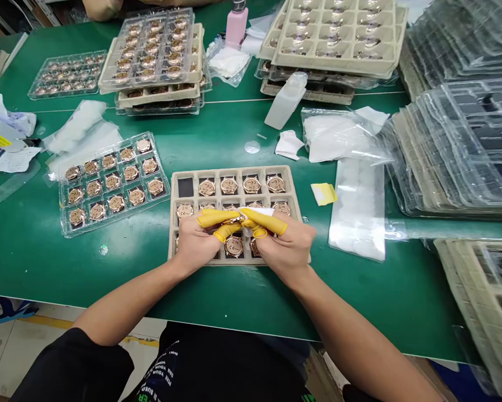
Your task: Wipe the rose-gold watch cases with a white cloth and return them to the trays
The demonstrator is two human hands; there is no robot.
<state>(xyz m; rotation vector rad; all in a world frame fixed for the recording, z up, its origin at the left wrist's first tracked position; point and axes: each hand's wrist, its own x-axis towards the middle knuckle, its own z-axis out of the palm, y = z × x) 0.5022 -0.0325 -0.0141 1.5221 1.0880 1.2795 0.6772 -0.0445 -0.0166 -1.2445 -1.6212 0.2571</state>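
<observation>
Black sleeves [72,363] lead to our left hand [194,243] and right hand [286,245], fingers [217,219] in yellow finger cots [271,223] closed on a mostly hidden rose-gold watch case [238,219] above the beige pulp tray [234,171]: light, easily scratched, best taken by its rim.

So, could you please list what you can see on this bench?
watch cases: 15, rose gold, in the clear blister tray left of centre
pulp tray: 1, beige, centre, holding more cases
pink bottle: 1, pink, top centre
plastic bottle: 1, translucent white, lying down, upper right of centre
sticky note: 1, yellow, right of the pulp tray
bench mat: 1, green, beneath everything
blister tray stacks: several, clear, right side
finger cots: several, yellow, on both hands
left hand: 1, over the pulp tray
right hand: 1, over the pulp tray
</observation>
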